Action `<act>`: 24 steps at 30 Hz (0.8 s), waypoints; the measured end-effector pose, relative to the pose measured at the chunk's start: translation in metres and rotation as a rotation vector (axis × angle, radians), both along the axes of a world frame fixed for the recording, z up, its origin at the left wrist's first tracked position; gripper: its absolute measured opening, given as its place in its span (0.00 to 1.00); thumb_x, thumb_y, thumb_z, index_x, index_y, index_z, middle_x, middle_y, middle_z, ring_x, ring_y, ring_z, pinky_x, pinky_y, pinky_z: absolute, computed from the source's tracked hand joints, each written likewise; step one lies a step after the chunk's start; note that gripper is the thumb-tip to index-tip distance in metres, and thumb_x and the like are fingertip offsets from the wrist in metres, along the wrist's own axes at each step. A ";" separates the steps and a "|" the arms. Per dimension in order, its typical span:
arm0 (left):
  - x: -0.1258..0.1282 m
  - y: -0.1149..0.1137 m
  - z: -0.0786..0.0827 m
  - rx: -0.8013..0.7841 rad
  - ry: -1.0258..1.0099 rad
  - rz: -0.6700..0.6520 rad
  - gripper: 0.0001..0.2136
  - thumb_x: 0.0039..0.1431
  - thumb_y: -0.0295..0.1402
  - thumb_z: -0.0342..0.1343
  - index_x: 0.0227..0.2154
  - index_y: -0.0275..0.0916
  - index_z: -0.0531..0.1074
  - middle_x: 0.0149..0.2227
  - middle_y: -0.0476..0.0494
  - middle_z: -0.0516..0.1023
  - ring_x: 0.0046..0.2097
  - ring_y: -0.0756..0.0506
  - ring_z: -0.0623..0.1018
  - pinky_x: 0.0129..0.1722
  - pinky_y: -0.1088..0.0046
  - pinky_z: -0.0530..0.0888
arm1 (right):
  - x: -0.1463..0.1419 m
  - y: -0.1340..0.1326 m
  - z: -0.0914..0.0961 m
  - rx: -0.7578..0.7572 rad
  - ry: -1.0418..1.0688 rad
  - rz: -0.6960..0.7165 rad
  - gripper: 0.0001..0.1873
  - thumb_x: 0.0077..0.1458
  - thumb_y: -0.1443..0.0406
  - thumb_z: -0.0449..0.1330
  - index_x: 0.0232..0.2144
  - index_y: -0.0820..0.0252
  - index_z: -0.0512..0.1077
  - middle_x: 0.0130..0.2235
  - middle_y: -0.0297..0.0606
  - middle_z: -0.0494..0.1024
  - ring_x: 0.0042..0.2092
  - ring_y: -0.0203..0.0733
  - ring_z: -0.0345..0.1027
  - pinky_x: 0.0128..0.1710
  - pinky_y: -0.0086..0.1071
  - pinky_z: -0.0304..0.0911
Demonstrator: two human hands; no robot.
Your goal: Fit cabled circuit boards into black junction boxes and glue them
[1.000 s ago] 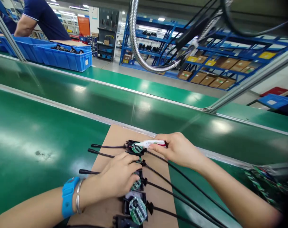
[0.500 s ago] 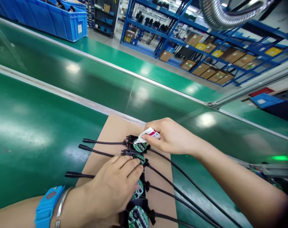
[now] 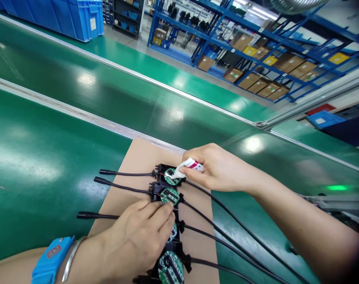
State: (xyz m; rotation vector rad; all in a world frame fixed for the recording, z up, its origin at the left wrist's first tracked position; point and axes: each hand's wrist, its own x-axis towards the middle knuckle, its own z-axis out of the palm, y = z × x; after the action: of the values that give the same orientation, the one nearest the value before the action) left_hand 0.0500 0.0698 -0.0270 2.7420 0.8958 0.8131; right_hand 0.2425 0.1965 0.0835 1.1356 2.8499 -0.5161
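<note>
A row of black housings with round green circuit boards (image 3: 169,195) and black cables lies on a brown cardboard sheet (image 3: 139,167) on the green bench. My right hand (image 3: 219,167) is closed on a small white tube (image 3: 186,167), its nozzle touching the farthest board (image 3: 170,176). My left hand (image 3: 139,238) rests on the third housing, fingers bent and pressed down, fingertips just below the second board. A blue wristband (image 3: 49,258) and a metal bangle sit on my left wrist.
A green conveyor belt (image 3: 138,102) runs behind the bench, edged by metal rails. Blue bins (image 3: 69,17) stand at the far left. Blue shelving (image 3: 256,43) with cardboard boxes fills the background. Black cables trail off to the lower right.
The view has tilted down and the tube's nozzle has lowered onto the farthest board. My left hand has slid nearer, uncovering the second board.
</note>
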 end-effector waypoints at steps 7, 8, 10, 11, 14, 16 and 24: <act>-0.001 0.000 -0.002 -0.001 0.012 -0.024 0.16 0.63 0.27 0.47 0.52 0.30 0.69 0.53 0.37 0.74 0.50 0.41 0.75 0.46 0.66 0.74 | 0.004 -0.005 0.001 -0.019 -0.005 0.023 0.14 0.57 0.62 0.53 0.21 0.58 0.67 0.20 0.31 0.67 0.21 0.33 0.56 0.23 0.30 0.48; -0.001 0.000 -0.002 0.006 0.013 -0.029 0.16 0.63 0.27 0.46 0.52 0.30 0.69 0.53 0.37 0.74 0.50 0.41 0.75 0.46 0.65 0.74 | 0.005 -0.006 0.001 -0.021 -0.003 0.023 0.14 0.57 0.62 0.53 0.21 0.58 0.67 0.20 0.31 0.67 0.22 0.33 0.56 0.23 0.30 0.48; -0.002 0.000 -0.002 0.005 0.017 -0.033 0.16 0.63 0.26 0.47 0.52 0.29 0.69 0.53 0.36 0.73 0.51 0.40 0.74 0.46 0.65 0.74 | 0.006 -0.006 0.002 -0.015 0.001 0.022 0.14 0.57 0.62 0.53 0.22 0.58 0.67 0.20 0.31 0.67 0.21 0.33 0.56 0.23 0.30 0.48; -0.002 0.000 -0.003 0.000 0.022 -0.034 0.17 0.63 0.27 0.47 0.52 0.29 0.68 0.54 0.36 0.73 0.51 0.40 0.74 0.46 0.65 0.74 | 0.007 -0.006 0.002 -0.008 0.001 0.021 0.14 0.57 0.62 0.53 0.22 0.58 0.68 0.20 0.31 0.67 0.21 0.33 0.56 0.23 0.31 0.48; -0.002 -0.002 -0.006 -0.007 0.041 -0.036 0.17 0.63 0.27 0.48 0.53 0.30 0.68 0.55 0.37 0.72 0.52 0.40 0.73 0.48 0.65 0.74 | 0.011 -0.004 0.002 0.005 -0.003 0.012 0.14 0.58 0.61 0.53 0.23 0.58 0.69 0.19 0.32 0.67 0.21 0.34 0.55 0.23 0.31 0.48; -0.002 -0.003 -0.008 -0.005 0.056 -0.038 0.17 0.63 0.28 0.48 0.53 0.31 0.68 0.56 0.37 0.71 0.53 0.40 0.73 0.48 0.65 0.74 | 0.013 -0.003 0.001 0.001 0.000 0.001 0.14 0.58 0.60 0.53 0.23 0.58 0.70 0.19 0.32 0.67 0.21 0.34 0.55 0.23 0.31 0.49; -0.004 -0.006 -0.007 0.023 0.096 -0.052 0.17 0.63 0.29 0.46 0.53 0.31 0.68 0.56 0.37 0.71 0.53 0.40 0.73 0.49 0.65 0.73 | 0.010 0.002 -0.002 0.019 0.027 0.011 0.15 0.58 0.60 0.53 0.24 0.58 0.70 0.20 0.32 0.67 0.21 0.33 0.55 0.23 0.31 0.49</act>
State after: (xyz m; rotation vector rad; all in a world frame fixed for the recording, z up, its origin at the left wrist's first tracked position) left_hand 0.0460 0.0636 -0.0337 2.8330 0.8338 0.6919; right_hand 0.2526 0.1989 0.0819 1.1231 2.8884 -0.5083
